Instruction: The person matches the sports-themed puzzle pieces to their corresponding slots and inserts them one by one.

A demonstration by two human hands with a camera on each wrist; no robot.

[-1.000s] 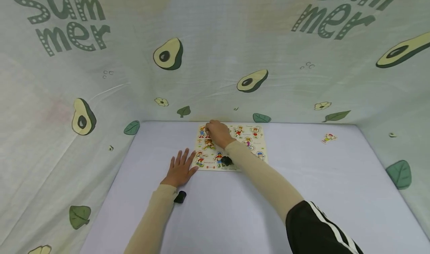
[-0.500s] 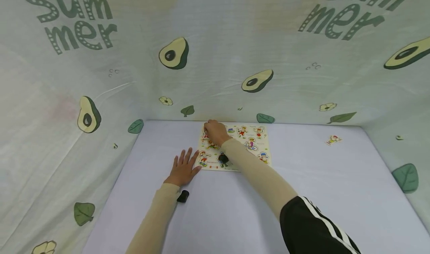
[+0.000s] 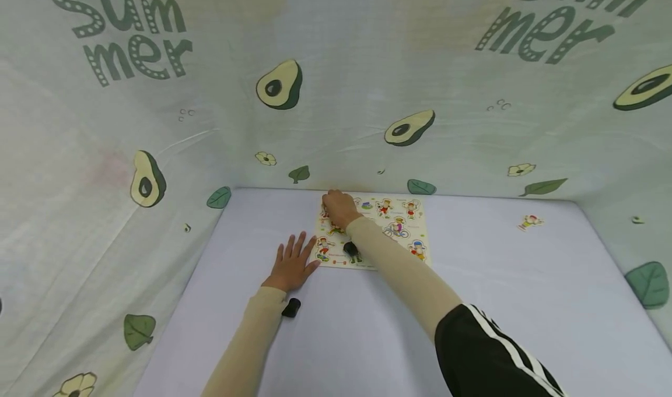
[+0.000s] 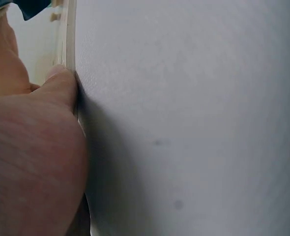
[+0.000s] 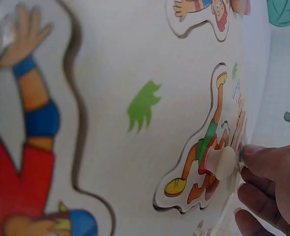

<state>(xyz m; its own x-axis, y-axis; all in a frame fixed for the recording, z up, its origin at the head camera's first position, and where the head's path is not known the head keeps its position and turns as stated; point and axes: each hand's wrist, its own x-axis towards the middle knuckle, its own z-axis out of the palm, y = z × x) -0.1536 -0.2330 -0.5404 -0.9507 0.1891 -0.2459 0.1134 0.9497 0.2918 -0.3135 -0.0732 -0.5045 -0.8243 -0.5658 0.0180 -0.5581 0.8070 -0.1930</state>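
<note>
A cream wooden knob puzzle board (image 3: 373, 210) with several cartoon children in cut-outs lies at the table's far side. My left hand (image 3: 291, 269) rests flat at the board's left edge, fingers spread. In the left wrist view its thumb (image 4: 61, 86) presses against the board's edge. My right hand (image 3: 340, 209) reaches over the upper left of the board. Its curled fingers and thumb (image 5: 258, 155) pinch a puzzle piece at the board's edge, mostly hidden by the hand. Beside it, a running-figure piece (image 5: 204, 147) with a pale knob sits in its cut-out.
One loose puzzle piece (image 3: 531, 222) lies on the white table (image 3: 504, 280), far to the right of the board. A pale cloth (image 3: 336, 82) printed with avocados and leaves rises right behind the table and along its sides. Black wrist cameras sit on both sleeves.
The head view has turned slightly left, so everything shifts right in it. Both hands keep nearly the same places on the board, the right one with small movements at the upper left.
</note>
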